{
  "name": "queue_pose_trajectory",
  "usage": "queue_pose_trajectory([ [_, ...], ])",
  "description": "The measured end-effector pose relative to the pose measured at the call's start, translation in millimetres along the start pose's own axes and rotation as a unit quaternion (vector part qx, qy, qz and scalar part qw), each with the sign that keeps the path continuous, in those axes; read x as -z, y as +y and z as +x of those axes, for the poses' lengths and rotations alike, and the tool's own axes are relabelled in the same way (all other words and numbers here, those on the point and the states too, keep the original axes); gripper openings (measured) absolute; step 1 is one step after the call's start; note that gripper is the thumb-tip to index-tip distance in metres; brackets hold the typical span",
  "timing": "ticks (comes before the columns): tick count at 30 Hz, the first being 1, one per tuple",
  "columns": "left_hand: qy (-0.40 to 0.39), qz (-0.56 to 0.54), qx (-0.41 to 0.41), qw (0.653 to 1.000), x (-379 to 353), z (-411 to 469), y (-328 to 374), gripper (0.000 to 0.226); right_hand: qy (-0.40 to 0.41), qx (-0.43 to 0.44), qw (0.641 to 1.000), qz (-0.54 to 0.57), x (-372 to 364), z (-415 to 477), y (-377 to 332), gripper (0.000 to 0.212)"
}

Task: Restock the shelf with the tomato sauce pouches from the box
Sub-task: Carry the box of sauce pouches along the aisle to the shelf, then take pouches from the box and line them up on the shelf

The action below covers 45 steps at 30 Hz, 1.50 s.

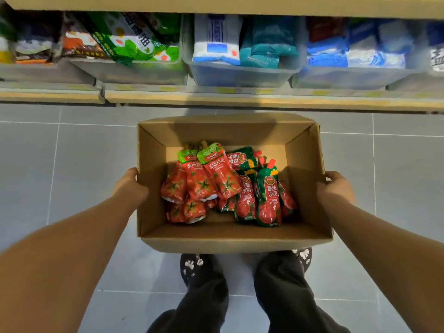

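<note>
Fingers of the left hand (131, 186) and right hand (335, 187) clasp opposite side walls of the open cardboard box (230, 241), held over the grey floor (72, 164) before the shelf (216, 98); tomato sauce pouches (225, 188) lie heaped inside it.

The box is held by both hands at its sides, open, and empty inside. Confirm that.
Not empty. The head view shows the open box held at its sides by the left hand and right hand, with tomato sauce pouches lying inside.
</note>
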<state>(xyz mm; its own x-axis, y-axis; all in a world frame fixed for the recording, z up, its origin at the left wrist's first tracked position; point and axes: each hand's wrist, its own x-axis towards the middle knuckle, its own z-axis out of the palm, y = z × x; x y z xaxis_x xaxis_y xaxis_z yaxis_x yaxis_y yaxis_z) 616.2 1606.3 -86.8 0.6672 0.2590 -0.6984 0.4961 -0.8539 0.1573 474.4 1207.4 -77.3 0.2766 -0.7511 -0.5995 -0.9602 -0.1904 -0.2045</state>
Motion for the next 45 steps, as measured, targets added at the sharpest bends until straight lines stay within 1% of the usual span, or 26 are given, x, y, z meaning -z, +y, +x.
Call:
queue_pose_trajectory([
  [8, 0.053, -0.013, 0.010, 0.998, -14, 39, 46, 0.054, 0.033, 0.035, 0.999, 0.010, -8, 33, -18, 0.040],
  [10, 0.072, -0.030, 0.017, 0.997, -13, 39, 53, 0.058, 0.023, 0.036, 0.999, 0.002, -10, 37, -22, 0.041],
  [12, 0.091, -0.052, 0.031, 0.994, -13, 30, 61, 0.064, 0.002, 0.016, 1.000, 0.013, -11, 37, -27, 0.046],
  [13, 0.101, -0.043, 0.029, 0.993, -14, 23, 65, 0.068, 0.004, 0.019, 1.000, 0.020, -10, 35, -31, 0.049],
  [14, 0.118, -0.017, 0.015, 0.993, -16, 13, 68, 0.072, 0.029, 0.059, 0.998, 0.016, -10, 32, -33, 0.050],
  [15, 0.145, 0.008, -0.015, 0.989, -19, 3, 72, 0.073, 0.059, 0.137, 0.989, -0.003, -9, 29, -36, 0.050],
  [16, 0.172, 0.018, -0.063, 0.983, -23, -10, 78, 0.070, 0.076, 0.223, 0.971, -0.029, -7, 26, -40, 0.048],
  [17, 0.180, 0.012, -0.119, 0.976, -30, -20, 86, 0.063, 0.070, 0.290, 0.953, -0.046, -7, 24, -44, 0.045],
  [18, 0.158, 0.004, -0.171, 0.973, -39, -29, 95, 0.054, 0.041, 0.324, 0.944, -0.054, -8, 22, -48, 0.040],
  [19, 0.111, 0.005, -0.209, 0.972, -50, -36, 103, 0.047, -0.006, 0.335, 0.941, -0.052, -12, 21, -50, 0.036],
  [20, 0.052, 0.013, -0.230, 0.972, -61, -42, 110, 0.044, -0.058, 0.331, 0.941, -0.041, -16, 21, -51, 0.034],
  [21, -0.003, 0.020, -0.234, 0.972, -74, -45, 117, 0.042, -0.110, 0.312, 0.943, -0.025, -22, 22, -50, 0.035],
  [23, -0.066, 0.020, -0.213, 0.975, -98, -47, 127, 0.039, -0.190, 0.218, 0.957, 0.027, -33, 27, -50, 0.039],
  [24, -0.086, 0.008, -0.196, 0.977, -112, -47, 133, 0.038, -0.216, 0.162, 0.961, 0.061, -40, 33, -49, 0.042],
  [26, -0.125, -0.037, -0.158, 0.979, -142, -44, 143, 0.040, -0.250, 0.061, 0.957, 0.136, -57, 47, -46, 0.046],
  [27, -0.141, -0.067, -0.139, 0.978, -158, -41, 150, 0.040, -0.258, 0.030, 0.952, 0.160, -66, 56, -45, 0.046],
  [28, -0.153, -0.095, -0.118, 0.977, -172, -38, 156, 0.040, -0.258, 0.016, 0.950, 0.172, -74, 64, -45, 0.045],
  [30, -0.159, -0.136, -0.085, 0.974, -199, -31, 169, 0.044, -0.242, 0.012, 0.954, 0.178, -90, 80, -46, 0.042],
  [32, -0.161, -0.168, -0.077, 0.969, -223, -23, 182, 0.047, -0.230, 0.003, 0.954, 0.194, -104, 98, -47, 0.046],
  [34, -0.179, -0.197, -0.065, 0.962, -240, -17, 191, 0.048, -0.249, -0.008, 0.942, 0.223, -112, 114, -49, 0.046],
  [36, -0.192, -0.236, -0.031, 0.952, -249, -12, 196, 0.048, -0.259, -0.031, 0.931, 0.254, -114, 121, -49, 0.040],
  [38, -0.154, -0.266, 0.009, 0.952, -251, -11, 198, 0.043, -0.254, -0.054, 0.925, 0.277, -110, 120, -47, 0.031],
  [39, -0.131, -0.271, 0.020, 0.953, -249, -11, 198, 0.039, -0.250, -0.047, 0.925, 0.282, -106, 118, -46, 0.028],
  [41, -0.113, -0.278, 0.023, 0.954, -242, -22, 200, 0.034, -0.242, -0.024, 0.922, 0.300, -94, 109, -46, 0.021],
  [43, -0.109, -0.294, 0.019, 0.950, -227, -45, 204, 0.038, -0.239, -0.005, 0.917, 0.319, -73, 94, -47, 0.014],
  [45, -0.108, -0.335, 0.007, 0.936, -204, -70, 207, 0.039, -0.244, 0.038, 0.911, 0.330, -48, 74, -47, 0.014],
])
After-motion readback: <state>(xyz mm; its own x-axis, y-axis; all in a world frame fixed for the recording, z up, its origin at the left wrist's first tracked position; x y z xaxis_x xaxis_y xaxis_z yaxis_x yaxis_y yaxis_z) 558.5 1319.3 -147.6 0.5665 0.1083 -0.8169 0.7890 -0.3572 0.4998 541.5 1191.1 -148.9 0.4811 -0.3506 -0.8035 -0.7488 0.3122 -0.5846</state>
